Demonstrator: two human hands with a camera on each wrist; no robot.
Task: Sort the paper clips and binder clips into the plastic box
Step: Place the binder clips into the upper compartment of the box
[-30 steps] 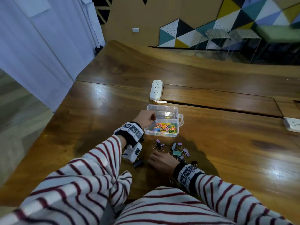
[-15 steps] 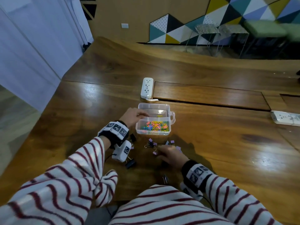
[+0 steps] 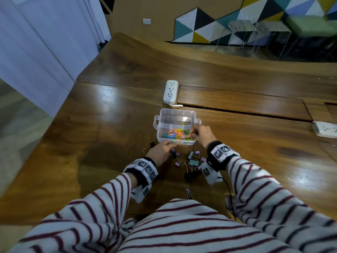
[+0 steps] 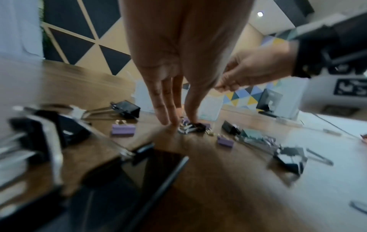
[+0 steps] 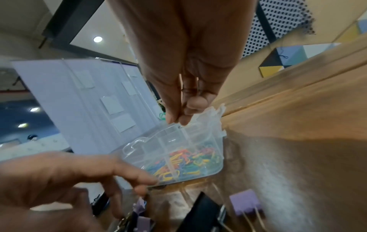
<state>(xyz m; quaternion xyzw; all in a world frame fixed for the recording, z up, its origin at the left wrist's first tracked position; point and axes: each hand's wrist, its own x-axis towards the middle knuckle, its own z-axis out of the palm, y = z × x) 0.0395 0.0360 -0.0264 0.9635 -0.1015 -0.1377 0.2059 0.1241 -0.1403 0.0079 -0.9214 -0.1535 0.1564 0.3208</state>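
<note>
Left hand (image 3: 160,152) down at 6 o'clock of the plastic box (image 3: 165,114), fingertips (image 4: 165,120) straight, touching a small black binder clip (image 4: 195,126) on the table (image 3: 109,128). Paper clips (image 3: 176,134) piled in the box's near compartment. Right hand (image 3: 201,134) at 4 o'clock over the box rim, fingers pressed together; cannot tell whether pinching anything.

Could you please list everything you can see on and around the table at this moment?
plastic box: one, clear, open, mid-table.
paper clips: many, multicoloured, in the box's near compartment; one yellow in the far one.
binder clips: several, black, purple, teal, on the table in front of the box.
power strips: two, white, one behind the box, one at far right.
table: one, brown wood.
left hand: fingertips on a small binder clip.
right hand: pinched over the box; contents unclear.
</note>
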